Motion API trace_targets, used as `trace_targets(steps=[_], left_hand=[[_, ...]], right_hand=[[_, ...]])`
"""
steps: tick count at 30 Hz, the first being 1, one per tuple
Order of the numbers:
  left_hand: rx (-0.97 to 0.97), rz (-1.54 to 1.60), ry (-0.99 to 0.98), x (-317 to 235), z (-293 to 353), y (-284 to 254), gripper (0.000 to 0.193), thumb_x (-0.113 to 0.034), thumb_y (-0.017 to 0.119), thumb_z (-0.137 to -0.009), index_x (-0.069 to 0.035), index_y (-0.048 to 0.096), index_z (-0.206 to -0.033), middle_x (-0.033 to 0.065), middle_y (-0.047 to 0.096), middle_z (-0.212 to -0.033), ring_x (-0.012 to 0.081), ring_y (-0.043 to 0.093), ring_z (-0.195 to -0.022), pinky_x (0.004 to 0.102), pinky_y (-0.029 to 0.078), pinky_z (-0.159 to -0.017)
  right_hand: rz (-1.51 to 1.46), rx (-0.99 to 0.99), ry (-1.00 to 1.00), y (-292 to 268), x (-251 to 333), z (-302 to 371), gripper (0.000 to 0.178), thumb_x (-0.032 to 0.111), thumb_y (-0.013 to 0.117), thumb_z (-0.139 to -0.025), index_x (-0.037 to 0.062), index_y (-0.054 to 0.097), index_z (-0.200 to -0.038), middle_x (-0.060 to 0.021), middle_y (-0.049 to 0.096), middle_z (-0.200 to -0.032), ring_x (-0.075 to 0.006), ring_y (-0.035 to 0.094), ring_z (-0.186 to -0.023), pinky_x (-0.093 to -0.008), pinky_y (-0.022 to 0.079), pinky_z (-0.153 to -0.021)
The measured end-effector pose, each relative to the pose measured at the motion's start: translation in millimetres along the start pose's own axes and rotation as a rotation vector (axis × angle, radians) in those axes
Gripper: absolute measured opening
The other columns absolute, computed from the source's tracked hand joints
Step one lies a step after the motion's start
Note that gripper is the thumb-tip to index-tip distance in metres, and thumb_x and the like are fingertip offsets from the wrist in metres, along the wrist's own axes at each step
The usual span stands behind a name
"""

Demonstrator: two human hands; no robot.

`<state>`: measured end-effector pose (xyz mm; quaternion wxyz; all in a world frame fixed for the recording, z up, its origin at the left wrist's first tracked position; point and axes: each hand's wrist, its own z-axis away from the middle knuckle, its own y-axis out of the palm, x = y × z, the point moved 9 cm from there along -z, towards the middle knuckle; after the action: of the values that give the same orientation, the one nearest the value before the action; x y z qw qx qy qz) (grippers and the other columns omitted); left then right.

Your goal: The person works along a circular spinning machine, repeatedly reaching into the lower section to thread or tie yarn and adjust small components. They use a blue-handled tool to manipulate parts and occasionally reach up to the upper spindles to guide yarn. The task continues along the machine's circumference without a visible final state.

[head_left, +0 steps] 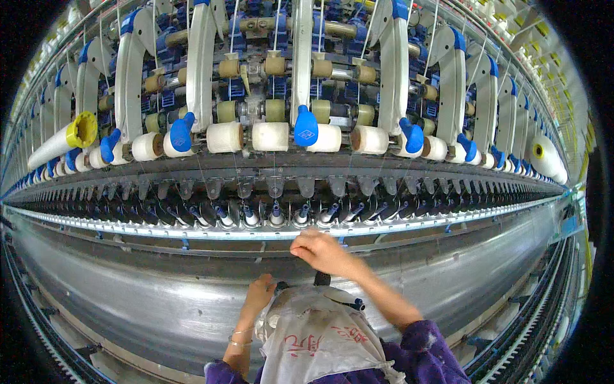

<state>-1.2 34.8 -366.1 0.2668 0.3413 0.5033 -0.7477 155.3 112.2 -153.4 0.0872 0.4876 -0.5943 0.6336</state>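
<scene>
My right hand (pixel 318 251) is raised in front of the blue-white rail (pixel 268 234) of a spinning frame, its fingers curled together. Whatever it may pinch is too small to make out. Lower and to the left, my left hand (pixel 259 292) has its fingers bent close beside the left rim of a white cloth bag (pixel 320 329) worn at my front; what is in them is hidden. Dark tube ends (pixel 322 278) stick out of the bag. Beyond the rail stands a row of dark-blue-tipped bobbins (pixel 276 214) with white yarn.
White rollers (pixel 271 136) and grey arms with blue handles (pixel 306 126) span the frame above. A large white roll with a yellow end (pixel 82 131) lies at left, another white roll (pixel 547 159) at right. A shiny metal surface (pixel 160 294) curves below the rail.
</scene>
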Motion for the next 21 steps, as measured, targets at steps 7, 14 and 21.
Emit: trace_targets(steps=[7,14,21], left_hand=[[-0.145,-0.012,0.04,-4,4,-39,0.028,-0.012,0.06,-0.082,-0.004,0.057,-0.108,0.015,0.067,-0.088,0.0293,0.065,-0.083,0.0392,0.05,-0.072],[-0.105,0.005,-0.111,15,26,-32,0.026,-0.016,0.059,-0.082,-0.004,0.058,-0.106,0.0182,0.065,-0.09,0.0339,0.064,-0.083,0.042,0.051,-0.069],[-0.074,0.071,0.084,14,27,-42,0.025,-0.017,0.059,-0.083,-0.004,0.057,-0.105,0.0163,0.066,-0.084,0.0351,0.064,-0.076,0.0437,0.05,-0.065]], right_hand=[[1.183,-0.544,-0.091,-199,99,-82,0.002,0.006,0.06,-0.068,0.004,0.06,-0.067,-0.0113,0.054,-0.071,-0.0267,0.053,-0.075,-0.0387,0.045,-0.06],[-0.999,-0.845,0.754,3,-146,87,0.009,0.007,0.069,-0.078,0.0078,0.061,-0.073,0.0046,0.054,-0.064,-0.0059,0.043,-0.054,-0.023,0.034,-0.048],[0.064,-0.372,-0.012,-79,32,-24,0.004,0.008,0.067,-0.076,0.0055,0.064,-0.076,-0.0071,0.06,-0.074,-0.0195,0.058,-0.071,-0.0335,0.047,-0.065]])
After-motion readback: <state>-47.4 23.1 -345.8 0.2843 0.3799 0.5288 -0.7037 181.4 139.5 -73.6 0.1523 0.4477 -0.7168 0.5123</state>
